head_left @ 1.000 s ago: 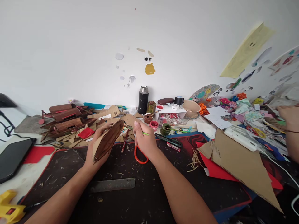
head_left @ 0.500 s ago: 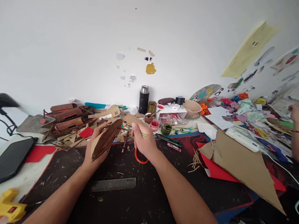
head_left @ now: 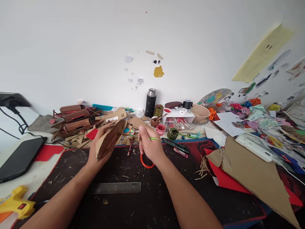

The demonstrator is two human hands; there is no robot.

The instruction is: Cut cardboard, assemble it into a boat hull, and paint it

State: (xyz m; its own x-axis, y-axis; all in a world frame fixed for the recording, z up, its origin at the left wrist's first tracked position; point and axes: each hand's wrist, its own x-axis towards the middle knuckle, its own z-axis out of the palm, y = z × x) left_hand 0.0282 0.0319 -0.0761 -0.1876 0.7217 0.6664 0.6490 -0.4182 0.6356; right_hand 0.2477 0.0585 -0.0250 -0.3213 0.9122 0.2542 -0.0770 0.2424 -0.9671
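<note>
My left hand (head_left: pixel 93 155) grips a pointed, boat-shaped cardboard piece (head_left: pixel 111 139) whose facing side is painted brown; its outer side is bare tan. In my right hand (head_left: pixel 152 147) is a thin paintbrush (head_left: pixel 154 138) with a bright green handle end, pinched between thumb and fingers. The brush points left, its tip near the piece's right edge; whether it touches cannot be told. Behind my hands stand an open jar of brown paint (head_left: pixel 155 121), a jar of red paint (head_left: pixel 160 128) and a jar of dark green paint (head_left: pixel 172 133).
A ruler (head_left: pixel 119 188) lies on the dark mat (head_left: pixel 128 210), near an orange-red ring-shaped handle (head_left: pixel 147 166). Brown cardboard boats (head_left: pixel 78 117) stand back left, above a phone (head_left: pixel 21 158) and a yellow glue gun (head_left: pixel 20 203). A black flask (head_left: pixel 150 103) stands behind. Cardboard (head_left: pixel 252 175) covers the right side.
The view has swung slightly left, so everything sits further right. The other person's hand at the right edge has left view. Both my hands keep their holds; the brush has shifted slightly against the piece.
</note>
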